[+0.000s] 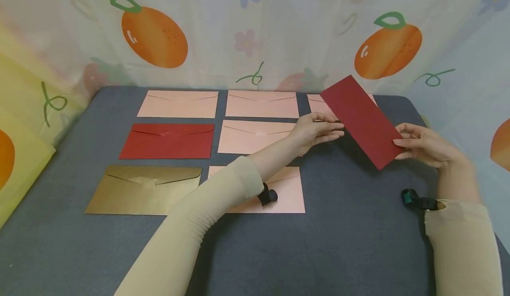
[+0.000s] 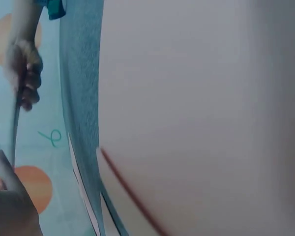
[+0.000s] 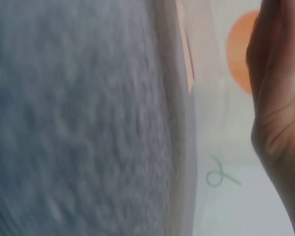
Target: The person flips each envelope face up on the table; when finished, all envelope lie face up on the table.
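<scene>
A dark red envelope (image 1: 358, 121), its plain face showing, is held tilted above the right part of the table. My right hand (image 1: 424, 145) pinches it near its lower right edge, thumb and fingers on either side. At the opposite long edge is my left hand (image 1: 316, 132), its fingers fairly straight and their tips right at the paper. The left wrist view shows the red envelope edge-on as a thin strip (image 2: 16, 118) between both hands. Behind it, a pink envelope (image 1: 316, 103) at the back right is partly hidden.
Pink envelopes (image 1: 179, 105) lie in rows on the dark grey table (image 1: 350, 251). On the left are a red envelope (image 1: 167, 141) and a gold envelope (image 1: 139, 194). My left forearm crosses a front pink envelope (image 1: 287, 198). A fruit-print curtain (image 1: 287, 30) stands behind the table.
</scene>
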Motion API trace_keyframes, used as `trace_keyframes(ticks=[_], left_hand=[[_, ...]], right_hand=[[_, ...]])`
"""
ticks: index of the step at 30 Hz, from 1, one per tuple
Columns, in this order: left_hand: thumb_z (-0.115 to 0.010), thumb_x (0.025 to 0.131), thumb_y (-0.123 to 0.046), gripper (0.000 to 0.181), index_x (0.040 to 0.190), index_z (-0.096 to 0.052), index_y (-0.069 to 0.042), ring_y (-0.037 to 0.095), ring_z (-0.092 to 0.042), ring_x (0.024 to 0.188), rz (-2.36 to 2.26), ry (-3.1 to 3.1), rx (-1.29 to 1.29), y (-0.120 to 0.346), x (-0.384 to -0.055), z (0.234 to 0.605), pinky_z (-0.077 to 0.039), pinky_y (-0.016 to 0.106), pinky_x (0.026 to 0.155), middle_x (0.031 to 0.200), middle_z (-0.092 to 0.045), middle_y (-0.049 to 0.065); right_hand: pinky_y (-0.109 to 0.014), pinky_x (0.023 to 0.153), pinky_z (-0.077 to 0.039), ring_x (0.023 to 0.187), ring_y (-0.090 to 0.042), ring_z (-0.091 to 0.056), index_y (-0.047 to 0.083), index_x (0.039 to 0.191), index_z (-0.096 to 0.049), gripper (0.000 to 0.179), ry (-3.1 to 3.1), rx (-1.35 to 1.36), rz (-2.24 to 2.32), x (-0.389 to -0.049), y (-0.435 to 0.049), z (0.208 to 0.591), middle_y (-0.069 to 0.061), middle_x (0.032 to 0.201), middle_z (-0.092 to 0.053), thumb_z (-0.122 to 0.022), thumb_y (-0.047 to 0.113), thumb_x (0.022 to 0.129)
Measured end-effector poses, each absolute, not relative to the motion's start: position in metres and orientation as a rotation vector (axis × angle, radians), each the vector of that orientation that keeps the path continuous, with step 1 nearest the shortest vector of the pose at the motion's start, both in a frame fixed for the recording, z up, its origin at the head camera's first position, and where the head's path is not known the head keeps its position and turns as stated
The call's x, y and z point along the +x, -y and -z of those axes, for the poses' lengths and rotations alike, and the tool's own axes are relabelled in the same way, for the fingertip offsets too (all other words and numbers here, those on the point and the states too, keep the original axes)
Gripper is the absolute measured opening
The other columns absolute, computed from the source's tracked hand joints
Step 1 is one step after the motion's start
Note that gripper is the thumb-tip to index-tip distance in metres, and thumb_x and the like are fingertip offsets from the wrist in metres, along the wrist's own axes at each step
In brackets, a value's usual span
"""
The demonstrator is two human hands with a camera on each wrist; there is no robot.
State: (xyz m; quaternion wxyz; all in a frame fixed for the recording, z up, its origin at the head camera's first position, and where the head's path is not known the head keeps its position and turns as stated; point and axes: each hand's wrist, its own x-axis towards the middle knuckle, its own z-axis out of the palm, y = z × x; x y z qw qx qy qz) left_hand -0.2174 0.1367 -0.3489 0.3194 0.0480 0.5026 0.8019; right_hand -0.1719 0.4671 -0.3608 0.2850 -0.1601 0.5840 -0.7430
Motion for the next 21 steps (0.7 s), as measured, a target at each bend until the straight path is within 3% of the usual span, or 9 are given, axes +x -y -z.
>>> trace_keyframes(ticks=[3, 5, 8, 11, 14, 17, 21], left_hand=[[-0.058, 0.095, 0.005, 0.014, 0.088, -0.057, -0.008, 0.036, -0.071, 0.106, -2.084, -1.364, 0.106, -0.14, -0.213, 0.352, -0.061, 0.023, 0.073, 0.128, -0.063, 0.03], [-0.061, 0.093, 0.004, 0.017, 0.082, -0.058, -0.008, 0.026, -0.076, 0.085, -2.053, -1.42, 0.092, -0.14, -0.211, 0.354, -0.061, 0.021, 0.068, 0.111, -0.071, 0.027], [-0.066, 0.091, 0.0, 0.019, 0.075, -0.06, -0.008, 0.011, -0.068, 0.06, -1.977, -1.513, 0.096, -0.138, -0.21, 0.356, -0.058, 0.017, 0.059, 0.081, -0.073, 0.015], [-0.069, 0.09, -0.005, 0.02, 0.072, -0.062, -0.007, 0.008, -0.067, 0.055, -1.881, -1.579, 0.11, -0.137, -0.209, 0.356, -0.055, 0.015, 0.054, 0.067, -0.067, 0.003], [-0.07, 0.09, -0.007, 0.016, 0.076, -0.062, -0.005, 0.011, -0.068, 0.06, -1.837, -1.576, 0.091, -0.137, -0.209, 0.356, -0.058, 0.019, 0.057, 0.072, -0.067, 0.005], [-0.068, 0.091, -0.004, 0.008, 0.095, -0.062, -0.002, 0.015, -0.069, 0.07, -1.853, -1.576, 0.062, -0.14, -0.209, 0.357, -0.062, 0.031, 0.075, 0.095, -0.073, 0.017], [-0.063, 0.094, -0.001, 0.027, 0.12, -0.056, 0.001, 0.03, -0.072, 0.093, -1.873, -1.629, 0.075, -0.142, -0.21, 0.359, -0.055, 0.043, 0.094, 0.125, -0.065, 0.026]], right_hand=[[-0.038, 0.079, -0.061, 0.096, -0.024, -0.074, 0.0, 0.115, -0.05, 0.031, -1.56, -0.482, 1.941, -0.173, -0.457, 0.358, -0.011, 0.111, -0.073, -0.028, -0.015, 0.1], [-0.038, 0.078, -0.061, 0.095, -0.023, -0.075, 0.001, 0.114, -0.048, 0.029, -1.582, -0.508, 1.911, -0.174, -0.45, 0.357, -0.01, 0.111, -0.073, -0.029, -0.015, 0.099], [-0.037, 0.077, -0.061, 0.094, -0.022, -0.075, 0.001, 0.112, -0.047, 0.027, -1.619, -0.519, 1.896, -0.174, -0.443, 0.355, -0.009, 0.109, -0.073, -0.031, -0.016, 0.099], [-0.037, 0.077, -0.062, 0.095, -0.023, -0.075, 0.001, 0.111, -0.046, 0.028, -1.608, -0.54, 1.915, -0.175, -0.439, 0.354, -0.01, 0.11, -0.073, -0.03, -0.017, 0.098], [-0.037, 0.078, -0.062, 0.095, -0.024, -0.075, 0.002, 0.109, -0.046, 0.031, -1.583, -0.577, 1.91, -0.176, -0.437, 0.355, -0.01, 0.108, -0.073, -0.028, -0.02, 0.097], [-0.036, 0.079, -0.062, 0.096, -0.021, -0.075, 0.005, 0.106, -0.046, 0.031, -1.614, -0.576, 1.841, -0.177, -0.433, 0.357, -0.007, 0.106, -0.072, -0.03, -0.02, 0.096], [-0.035, 0.08, -0.062, 0.099, -0.018, -0.074, 0.004, 0.112, -0.046, 0.031, -1.678, -0.541, 1.731, -0.178, -0.426, 0.356, -0.005, 0.11, -0.073, -0.038, -0.02, 0.095]])
